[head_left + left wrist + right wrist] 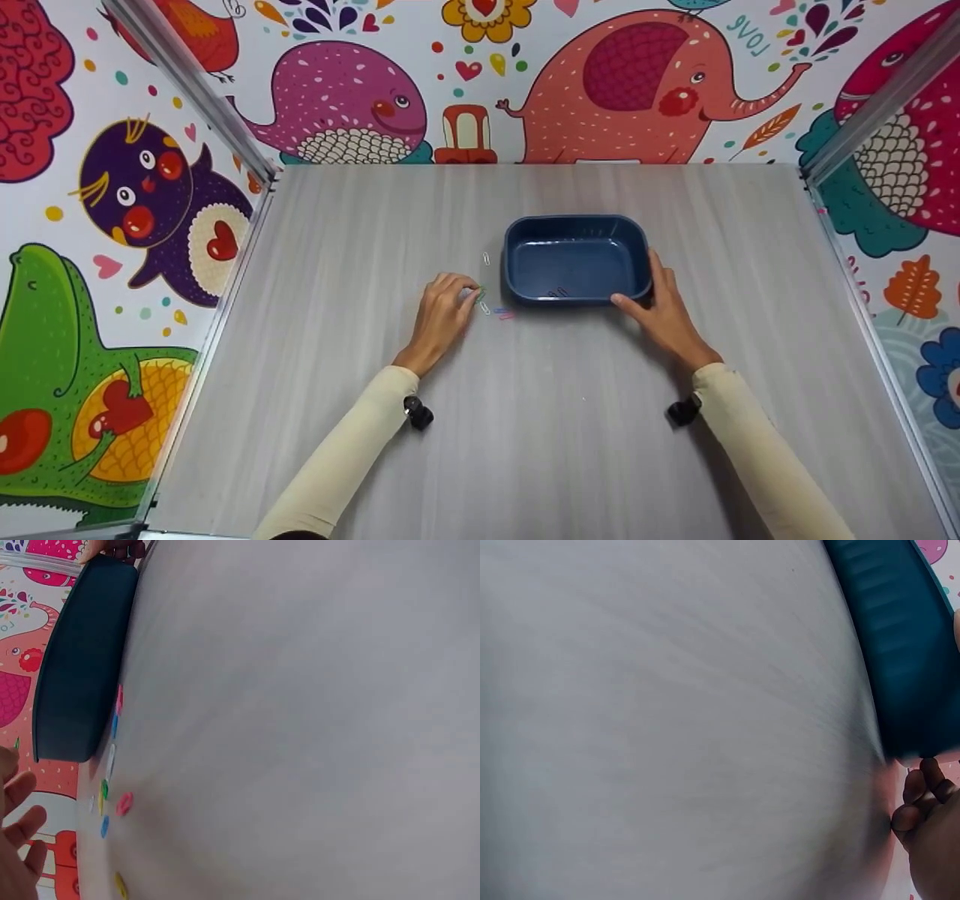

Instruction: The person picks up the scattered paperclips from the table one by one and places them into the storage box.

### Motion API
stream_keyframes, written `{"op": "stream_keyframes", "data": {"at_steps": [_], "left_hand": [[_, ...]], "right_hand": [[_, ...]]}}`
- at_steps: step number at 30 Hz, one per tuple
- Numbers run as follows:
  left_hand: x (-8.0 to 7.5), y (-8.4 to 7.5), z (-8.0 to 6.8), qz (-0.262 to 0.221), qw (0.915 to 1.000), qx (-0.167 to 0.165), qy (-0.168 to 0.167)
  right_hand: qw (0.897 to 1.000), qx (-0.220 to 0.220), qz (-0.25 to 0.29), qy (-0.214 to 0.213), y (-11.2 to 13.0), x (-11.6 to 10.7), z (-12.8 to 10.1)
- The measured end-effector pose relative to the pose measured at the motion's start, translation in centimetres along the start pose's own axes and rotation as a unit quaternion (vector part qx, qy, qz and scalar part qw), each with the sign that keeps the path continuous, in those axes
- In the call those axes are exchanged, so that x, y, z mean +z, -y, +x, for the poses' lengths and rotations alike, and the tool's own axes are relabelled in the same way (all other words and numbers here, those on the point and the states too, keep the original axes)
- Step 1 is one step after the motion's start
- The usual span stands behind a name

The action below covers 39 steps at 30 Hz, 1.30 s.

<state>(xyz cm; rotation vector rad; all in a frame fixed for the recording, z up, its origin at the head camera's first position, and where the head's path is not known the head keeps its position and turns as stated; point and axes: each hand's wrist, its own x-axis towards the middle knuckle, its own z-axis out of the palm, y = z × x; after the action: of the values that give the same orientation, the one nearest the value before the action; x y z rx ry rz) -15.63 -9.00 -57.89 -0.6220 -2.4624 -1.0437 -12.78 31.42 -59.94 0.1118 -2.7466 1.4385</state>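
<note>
A dark blue plastic tray (574, 225) sits mid-table with a couple of paper clips (556, 293) inside by its near wall. My right hand (649, 294) grips the tray's near right corner, thumb on the front wall and fingers along the right side. My left hand (471, 291), left of the tray, pinches a green paper clip (480, 294) at its fingertips. Several coloured clips (501, 311) lie on the table beside it, and a white clip (486, 259) lies farther back. The left wrist view shows the tray (82, 660) edge-on with the scattered clips (124, 802).
The grey wood-grain table (525, 420) is walled by cartoon-animal panels (135, 195) on three sides, with metal frame posts (187, 82) at the back corners. The right wrist view shows the tray wall (900, 637) and my fingers (922, 802) over bare tabletop.
</note>
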Motion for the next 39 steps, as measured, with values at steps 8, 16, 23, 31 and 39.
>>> {"op": "stream_keyframes", "data": {"at_steps": [8,16,23,31,39], "left_hand": [[0.9,-0.8,1.2,-0.004,0.9997,0.023,0.002],[1.6,-1.9,2.6,-0.008,0.9988,0.048,0.002],[2.3,-2.6,3.8,-0.005,0.9977,0.065,0.016],[2.5,-3.4,5.5,0.003,0.9972,0.071,0.024],[3.1,-3.8,6.5,-0.001,0.9951,0.091,0.038]], "right_hand": [[1.000,0.007,-0.002,0.003,0.0,-0.1,-0.1],[1.000,0.015,-0.009,0.003,0.1,-0.1,-0.1],[1.000,0.013,-0.010,0.002,0.1,-0.1,0.1],[1.000,0.016,-0.005,0.004,-0.1,0.0,0.0],[1.000,0.010,-0.010,0.002,-0.1,0.0,0.1]]}}
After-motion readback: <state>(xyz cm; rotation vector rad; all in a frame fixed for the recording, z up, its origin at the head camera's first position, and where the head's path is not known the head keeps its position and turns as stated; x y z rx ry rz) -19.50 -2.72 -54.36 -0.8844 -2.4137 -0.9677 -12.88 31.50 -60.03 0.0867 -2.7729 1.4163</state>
